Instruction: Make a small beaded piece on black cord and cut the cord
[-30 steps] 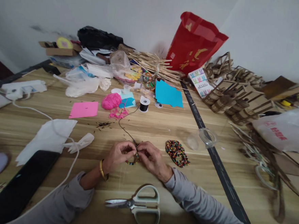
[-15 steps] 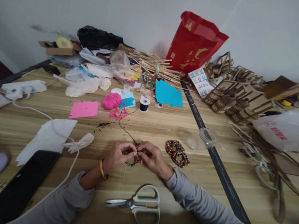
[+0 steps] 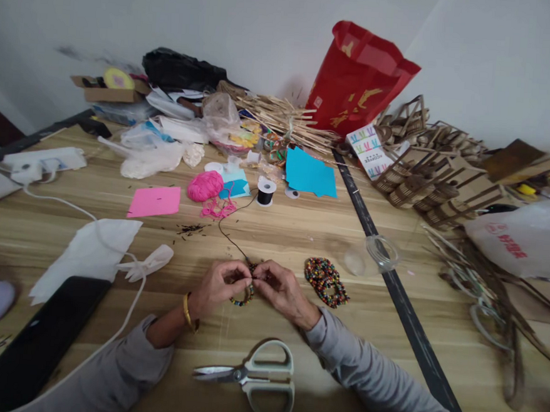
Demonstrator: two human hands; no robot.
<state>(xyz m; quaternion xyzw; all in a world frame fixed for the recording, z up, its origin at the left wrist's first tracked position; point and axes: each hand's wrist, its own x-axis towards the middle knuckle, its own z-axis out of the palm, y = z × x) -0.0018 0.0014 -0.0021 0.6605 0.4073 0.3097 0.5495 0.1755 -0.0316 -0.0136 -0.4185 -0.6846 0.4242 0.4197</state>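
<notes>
My left hand [image 3: 222, 283] and my right hand [image 3: 279, 290] meet over the table, thumbs and fingers pinched close together. Between and below them is a small loop of colourful beads [image 3: 241, 301], which both hands appear to hold at its upper part. A thin black cord [image 3: 228, 235] runs from the fingertips to a spool of black cord [image 3: 265, 193]. The fingers hide the exact grip. To the right of my right hand lies a coil of multicoloured bead strands [image 3: 326, 282]. Scissors [image 3: 248, 377] with pale handles rest nearer to me, blades pointing left.
Pink yarn [image 3: 205, 186], a pink card [image 3: 154, 202] and blue paper [image 3: 311, 173] lie farther back. A black phone-like slab [image 3: 34, 340] and a white cable [image 3: 130, 312] are at left. A clear round lid [image 3: 383, 254] is at right, near woven baskets [image 3: 410, 187]. Behind stands a red bag [image 3: 356, 80].
The bead loop below the fingers has shifted slightly and shows a little more clearly. Both hands stay in nearly the same place.
</notes>
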